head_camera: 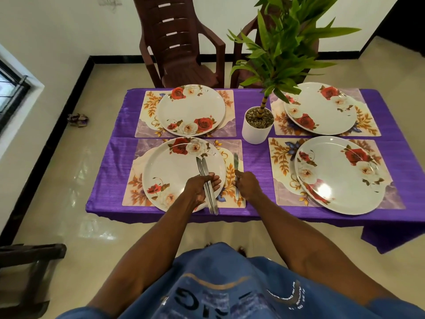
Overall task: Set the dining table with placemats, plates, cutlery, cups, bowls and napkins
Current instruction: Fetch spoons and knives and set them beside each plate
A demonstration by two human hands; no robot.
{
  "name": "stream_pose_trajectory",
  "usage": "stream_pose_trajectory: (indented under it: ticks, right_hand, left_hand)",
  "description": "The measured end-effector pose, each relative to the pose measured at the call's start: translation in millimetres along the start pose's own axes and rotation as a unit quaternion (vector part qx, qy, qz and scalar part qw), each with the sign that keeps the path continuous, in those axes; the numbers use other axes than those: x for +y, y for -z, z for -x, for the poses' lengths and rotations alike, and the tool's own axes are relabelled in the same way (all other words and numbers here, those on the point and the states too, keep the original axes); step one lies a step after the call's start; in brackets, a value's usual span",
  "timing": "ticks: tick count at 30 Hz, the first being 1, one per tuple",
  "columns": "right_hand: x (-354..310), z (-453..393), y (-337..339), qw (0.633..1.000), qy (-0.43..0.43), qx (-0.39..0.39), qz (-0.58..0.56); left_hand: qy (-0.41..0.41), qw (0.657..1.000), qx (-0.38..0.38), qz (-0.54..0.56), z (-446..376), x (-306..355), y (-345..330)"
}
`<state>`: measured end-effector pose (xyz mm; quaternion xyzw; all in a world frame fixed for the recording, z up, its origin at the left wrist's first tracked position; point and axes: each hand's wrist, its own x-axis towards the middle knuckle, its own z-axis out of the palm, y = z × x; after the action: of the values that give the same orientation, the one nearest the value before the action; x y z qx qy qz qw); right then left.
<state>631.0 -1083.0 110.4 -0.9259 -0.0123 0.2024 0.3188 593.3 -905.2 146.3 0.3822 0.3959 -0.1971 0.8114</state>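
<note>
Several floral plates sit on floral placemats on the purple tablecloth. The near-left plate lies on its placemat. My left hand hovers over that plate's right side and grips two steel knives, blades pointing away. My right hand pinches a single knife that lies on the placemat's right edge, beside the plate. The near-right plate, far-left plate and far-right plate carry nothing.
A white pot with a tall green plant stands in the table's middle. Two dark brown plastic chairs stand behind the far edge. A dark wooden piece of furniture is at the lower left. A crumpled wrapper lies on the floor.
</note>
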Motion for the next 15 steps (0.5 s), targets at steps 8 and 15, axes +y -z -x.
stream_pose_trajectory:
  ticks: [8, 15]
  right_hand:
    - [-7, 16, 2, 0.988, -0.047, 0.099, -0.106]
    - [3, 34, 28, 0.940, -0.123, 0.135, -0.287]
  left_hand:
    - [0.009, 0.998, -0.063, 0.004, 1, 1, -13]
    - [0.002, 0.995, -0.082, -0.065, -11, -18, -54]
